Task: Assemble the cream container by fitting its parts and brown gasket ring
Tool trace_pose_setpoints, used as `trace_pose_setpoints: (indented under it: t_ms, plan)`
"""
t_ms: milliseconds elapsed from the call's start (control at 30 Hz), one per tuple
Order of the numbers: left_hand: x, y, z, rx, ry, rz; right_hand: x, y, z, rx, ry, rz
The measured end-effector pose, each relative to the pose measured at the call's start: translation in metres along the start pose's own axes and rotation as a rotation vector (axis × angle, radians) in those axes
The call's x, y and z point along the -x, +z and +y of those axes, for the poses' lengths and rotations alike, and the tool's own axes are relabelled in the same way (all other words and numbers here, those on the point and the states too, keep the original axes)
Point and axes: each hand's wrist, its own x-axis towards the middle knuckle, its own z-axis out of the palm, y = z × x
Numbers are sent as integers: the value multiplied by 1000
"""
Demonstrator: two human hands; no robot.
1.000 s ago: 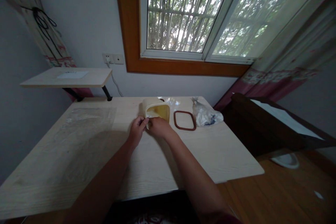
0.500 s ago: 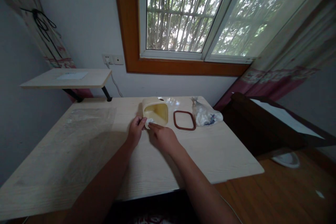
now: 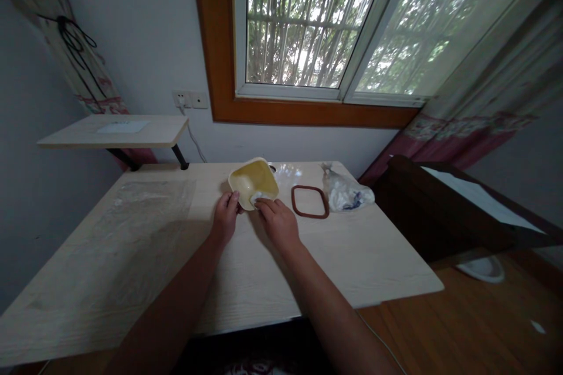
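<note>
1. The right hand [image 3: 278, 224] has its fingers pressed together, fingertips [image 3: 263, 203] pushing a white cloth [image 3: 258, 197] against the near inside of a yellow plastic tub [image 3: 250, 179].
2. The left hand [image 3: 226, 218] curls around the tub's lower left corner, pinching it.
3. The tub tilts, mouth up toward the person, near the far edge of the table [image 3: 352, 263].
4. To its right lie a brown rubber seal ring [image 3: 310, 217] and a plastic bag [image 3: 345, 192].

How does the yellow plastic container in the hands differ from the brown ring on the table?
The cream-yellow plastic container is deep and hollow, while the brown ring is a thin, open loop. The container is tilted, held by the left hand and right hand; the ring lies flat on the table, untouched. Both have a rounded-square outline.
</note>
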Motion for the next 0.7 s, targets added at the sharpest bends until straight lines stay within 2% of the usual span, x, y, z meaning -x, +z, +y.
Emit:
trace_pose_setpoints:
  t_ms: [133,300,467,700]
  plan:
    - [1,2,5,160,-28,-50,-5,2,4,43,-52,98]
    - [3,2,7,187,-33,-26,-10,-1,7,100,-87,131]
    - [1,-2,5,72,0,84,-14,-6,15,160,-141,97]
    - [-6,-18,15,-30,245,309,-19,-13,25,226,-242,52]
